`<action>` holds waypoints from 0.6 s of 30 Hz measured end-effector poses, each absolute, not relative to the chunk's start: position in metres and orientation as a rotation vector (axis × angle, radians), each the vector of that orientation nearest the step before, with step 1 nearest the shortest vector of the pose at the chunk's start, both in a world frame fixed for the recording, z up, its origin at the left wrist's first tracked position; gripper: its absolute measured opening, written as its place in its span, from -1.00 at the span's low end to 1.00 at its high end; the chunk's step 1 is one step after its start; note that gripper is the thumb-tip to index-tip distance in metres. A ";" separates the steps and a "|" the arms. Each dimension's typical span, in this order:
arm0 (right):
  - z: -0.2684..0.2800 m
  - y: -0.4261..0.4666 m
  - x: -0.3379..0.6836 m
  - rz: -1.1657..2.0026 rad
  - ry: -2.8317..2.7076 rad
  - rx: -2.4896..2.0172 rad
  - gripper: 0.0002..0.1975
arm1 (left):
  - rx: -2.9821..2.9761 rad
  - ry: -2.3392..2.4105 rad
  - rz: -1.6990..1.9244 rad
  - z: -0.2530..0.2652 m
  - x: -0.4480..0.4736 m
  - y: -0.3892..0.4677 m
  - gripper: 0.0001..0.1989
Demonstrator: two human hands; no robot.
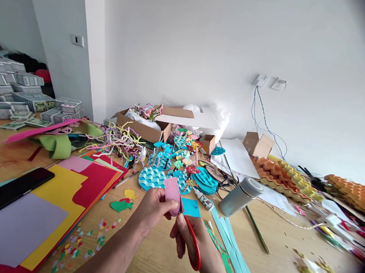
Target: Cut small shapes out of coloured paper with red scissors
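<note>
My left hand (159, 208) pinches a small piece of pink paper (171, 189) between thumb and fingers; faint drawn lines show on it. In my right hand (186, 234) is a pair of scissors with red handles (194, 247), their blades up against the paper's right edge. A blue paper square (191, 208) lies on the table just behind the scissors. Left of my hands are a green paper fish (121, 206) and a yellow paper fish (130, 194). Beyond the hands sit round blue wavy card pieces (152, 178).
Coloured paper sheets (43, 223) and a black phone (17, 191) lie at left, near scattered paper confetti (75, 245). A grey metal bottle (240, 196) stands at right beside light-blue paper strips (229, 240). Further back are a cardboard box (140, 128), pipe cleaners (121, 139) and egg trays (278, 176).
</note>
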State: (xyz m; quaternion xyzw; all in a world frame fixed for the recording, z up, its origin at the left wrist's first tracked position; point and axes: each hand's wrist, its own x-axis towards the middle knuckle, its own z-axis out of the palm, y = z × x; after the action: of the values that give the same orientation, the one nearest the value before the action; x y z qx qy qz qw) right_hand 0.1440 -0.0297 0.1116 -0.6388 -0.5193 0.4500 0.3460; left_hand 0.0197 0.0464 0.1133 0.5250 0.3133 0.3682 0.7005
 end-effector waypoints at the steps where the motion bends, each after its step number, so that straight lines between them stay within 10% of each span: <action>1: 0.112 -0.030 0.144 1.166 -1.349 -1.658 -0.32 | 1.170 0.702 0.818 0.113 0.020 0.046 -0.82; 18: 0.108 -0.028 0.144 1.188 -1.327 -1.669 -0.29 | 1.140 0.696 0.814 0.112 0.020 0.047 -0.78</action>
State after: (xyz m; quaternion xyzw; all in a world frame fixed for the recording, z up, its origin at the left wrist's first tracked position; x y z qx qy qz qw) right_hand 0.1442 -0.0277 0.1085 -0.6422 -0.5108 0.4570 0.3433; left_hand 0.0199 0.0472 0.1118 0.5138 0.3134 0.3667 0.7094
